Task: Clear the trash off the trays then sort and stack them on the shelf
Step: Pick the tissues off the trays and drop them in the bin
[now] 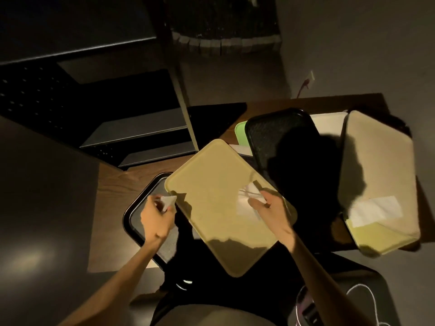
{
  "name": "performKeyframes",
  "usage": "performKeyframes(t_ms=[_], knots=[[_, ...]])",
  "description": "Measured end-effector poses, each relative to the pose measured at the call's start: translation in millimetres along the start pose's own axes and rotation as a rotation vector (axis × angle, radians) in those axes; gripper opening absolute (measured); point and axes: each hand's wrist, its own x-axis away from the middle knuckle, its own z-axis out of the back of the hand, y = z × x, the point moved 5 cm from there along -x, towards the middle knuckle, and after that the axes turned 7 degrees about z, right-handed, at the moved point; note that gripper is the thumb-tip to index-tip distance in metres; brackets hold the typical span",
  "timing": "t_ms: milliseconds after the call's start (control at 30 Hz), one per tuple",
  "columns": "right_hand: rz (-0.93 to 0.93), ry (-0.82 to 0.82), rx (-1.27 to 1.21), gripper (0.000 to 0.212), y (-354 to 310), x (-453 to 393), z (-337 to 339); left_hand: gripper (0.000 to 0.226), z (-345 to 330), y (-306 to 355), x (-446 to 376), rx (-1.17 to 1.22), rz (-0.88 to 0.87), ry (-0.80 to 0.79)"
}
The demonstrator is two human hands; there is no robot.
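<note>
A yellow tray lies slanted across the middle of the wooden table, overlapping a black tray on its left. My left hand hovers over the black tray and pinches a small white crumpled paper. My right hand reaches onto the yellow tray's right edge and grips thin white plastic cutlery above a white napkin. Another black tray leans behind. At the right, a beige tray holds a white napkin.
A green tray corner and a white tray peek out behind the black one. Dark metal shelves stand at the left past the table. A dark bin or chair sits below the table edge near my legs.
</note>
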Motion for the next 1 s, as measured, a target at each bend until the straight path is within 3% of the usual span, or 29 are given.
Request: performKeyframes(t_ms=[67,267,367,500,600,700,767,833,867,933,1000], knots=[[0.002,-0.001,-0.002,0.021,-3.5,-7.9,19.1,0.03,-9.2,23.0,13.2,0.022,-0.073,-0.013],[0.021,-0.041,-0.067,0.015,-7.2,-23.2,95.7,0.029,-71.5,104.4,60.8,0.023,-0.272,-0.126],[0.04,0.025,-0.114,0.031,1.6,-24.4,138.2,0.026,-108.8,140.3,87.9,0.047,-0.332,-0.263],[-0.067,0.212,-0.3,0.011,23.7,-17.5,196.2,0.032,-156.3,172.5,120.6,0.022,-0.374,-0.4],[-0.177,0.373,-0.258,0.032,56.8,-5.9,245.3,0.037,-189.9,184.5,140.3,-0.021,-0.365,-0.494],[-0.172,0.402,0.027,0.065,90.5,3.5,287.8,0.035,-218.3,194.7,163.8,-0.047,-0.356,-0.617],[-0.255,0.433,0.18,0.067,115.5,3.2,305.8,0.035,-233.9,199.5,179.2,-0.073,-0.363,-0.684],[-0.327,0.453,0.135,0.072,142.4,-2.4,310.4,0.038,-246.1,202.5,192.3,-0.101,-0.383,-0.719],[-0.343,0.461,0.075,0.065,149.4,-5.0,310.4,0.039,-251.3,202.6,197.0,-0.109,-0.392,-0.729],[-0.34,0.529,0.043,0.03,132.1,-2.1,311.3,0.04,-257.8,201.8,204.1,-0.122,-0.398,-0.744],[-0.343,0.578,0.083,0.025,113.9,1.9,314.4,0.039,-261.4,200.7,207.9,-0.129,-0.4,-0.755]])
